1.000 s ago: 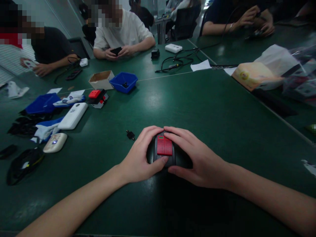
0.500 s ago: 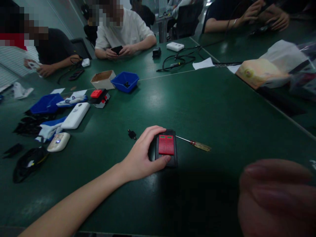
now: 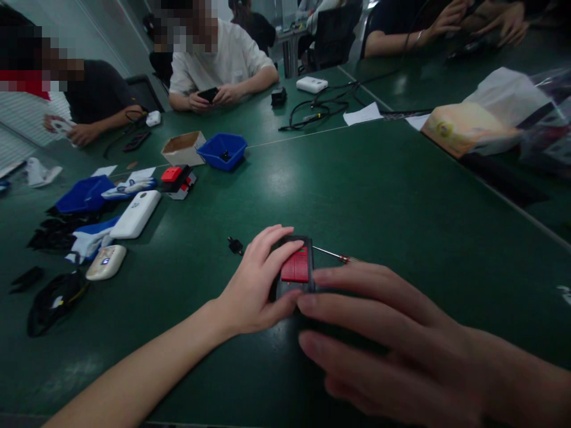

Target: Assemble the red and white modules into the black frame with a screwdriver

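A black rectangular device with red panels (image 3: 294,270) lies on the green table. My left hand (image 3: 256,285) grips it from the left, thumb at the near end and fingers over the far end and the red face. My right hand (image 3: 392,333) reaches in from the right with fingers apart, its tips close to the device's near right corner; whether they touch it I cannot tell. Behind the device lies a screwdriver (image 3: 329,252), its handle mostly hidden by my right hand. A small black part (image 3: 235,245) rests to the left of my left hand.
Farther left stand a red and black block (image 3: 178,181), a white power bank (image 3: 136,215), a blue bin (image 3: 223,151) and a cardboard box (image 3: 184,148). Gloves (image 3: 91,235) and a coiled cable (image 3: 56,303) lie at the left. People sit across the table.
My right hand has swung in from the right edge to the device, its fingers spreading. One left-hand finger has moved over the red face. The view has shifted slightly.
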A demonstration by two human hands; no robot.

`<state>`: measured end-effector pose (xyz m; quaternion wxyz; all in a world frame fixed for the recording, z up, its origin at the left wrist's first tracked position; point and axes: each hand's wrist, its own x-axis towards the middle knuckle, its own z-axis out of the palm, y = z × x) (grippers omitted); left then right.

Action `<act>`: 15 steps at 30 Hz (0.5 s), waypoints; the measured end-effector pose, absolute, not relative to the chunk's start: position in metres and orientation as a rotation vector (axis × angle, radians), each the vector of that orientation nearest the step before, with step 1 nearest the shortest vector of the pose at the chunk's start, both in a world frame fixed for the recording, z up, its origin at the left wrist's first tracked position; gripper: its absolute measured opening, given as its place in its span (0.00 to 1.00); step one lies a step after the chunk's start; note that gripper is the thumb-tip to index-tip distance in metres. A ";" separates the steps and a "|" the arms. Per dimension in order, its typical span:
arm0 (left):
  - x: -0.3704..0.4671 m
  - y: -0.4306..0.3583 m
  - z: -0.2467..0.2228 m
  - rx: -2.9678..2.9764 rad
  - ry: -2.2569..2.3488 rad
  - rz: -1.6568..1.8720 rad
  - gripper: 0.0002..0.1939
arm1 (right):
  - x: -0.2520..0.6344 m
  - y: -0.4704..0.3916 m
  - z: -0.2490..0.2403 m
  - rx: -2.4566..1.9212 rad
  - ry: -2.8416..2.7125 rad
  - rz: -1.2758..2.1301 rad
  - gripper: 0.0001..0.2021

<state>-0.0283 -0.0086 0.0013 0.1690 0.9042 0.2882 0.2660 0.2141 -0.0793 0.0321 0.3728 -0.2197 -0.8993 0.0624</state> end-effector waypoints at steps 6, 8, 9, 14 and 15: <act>-0.017 -0.021 -0.004 3.058 0.739 0.540 0.25 | 0.183 -0.056 0.027 -0.495 -2.447 -0.101 0.12; -0.014 -0.023 -0.003 3.111 0.724 0.530 0.23 | 0.176 -0.063 0.022 -0.466 -2.434 -0.048 0.11; -0.014 -0.024 -0.002 3.126 0.710 0.538 0.23 | 0.174 -0.066 0.020 -0.455 -2.434 -0.033 0.12; -0.014 -0.022 -0.003 3.119 0.707 0.534 0.21 | 0.172 -0.069 0.018 -0.412 -2.492 -0.115 0.11; -0.014 -0.022 -0.003 3.107 0.709 0.542 0.21 | 0.173 -0.068 0.018 -0.409 -2.506 -0.137 0.12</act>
